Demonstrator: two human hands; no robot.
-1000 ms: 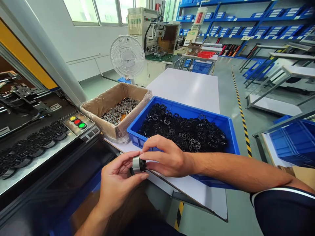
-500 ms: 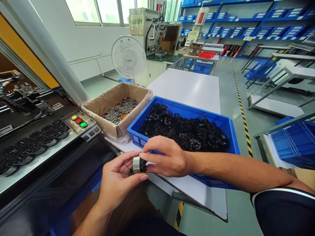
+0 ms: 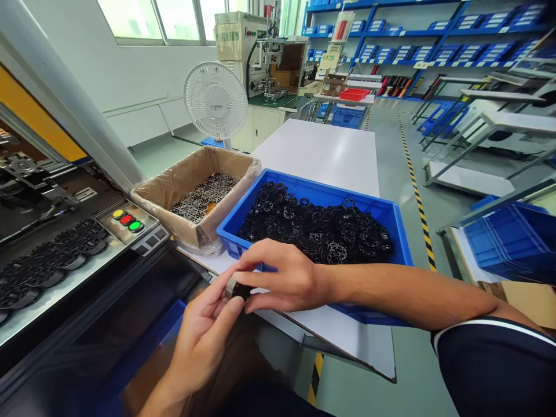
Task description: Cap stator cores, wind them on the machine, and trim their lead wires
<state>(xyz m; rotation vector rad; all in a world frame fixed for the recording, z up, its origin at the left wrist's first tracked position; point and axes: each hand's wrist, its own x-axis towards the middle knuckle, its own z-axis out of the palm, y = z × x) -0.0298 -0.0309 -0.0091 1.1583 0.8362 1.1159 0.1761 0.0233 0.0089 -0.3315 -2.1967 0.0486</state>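
Note:
Between my two hands is a small round part [image 3: 232, 286], a silvery metal ring with a black toothed piece at its right side. My left hand [image 3: 206, 318] grips it from the left, with thumb and fingers around the metal. The fingers of my right hand [image 3: 282, 278] pinch the black side and cover much of it. Just beyond my hands stands a blue bin [image 3: 393, 226] heaped with black round plastic parts [image 3: 313, 223]. To its left, a plastic-lined cardboard box [image 3: 160, 185] holds flat metal discs with cut-outs [image 3: 208, 194].
At left, a machine with yellow, red and green buttons [image 3: 126, 219] carries rows of black round parts [image 3: 47, 260] on its ledge. The white table [image 3: 325, 142] stretches away behind the bin. A white fan [image 3: 216, 101] stands past the box.
The round part has tilted and sits more hidden between my fingers. My left thumb has drawn back onto its near side. The whole view has shifted slightly.

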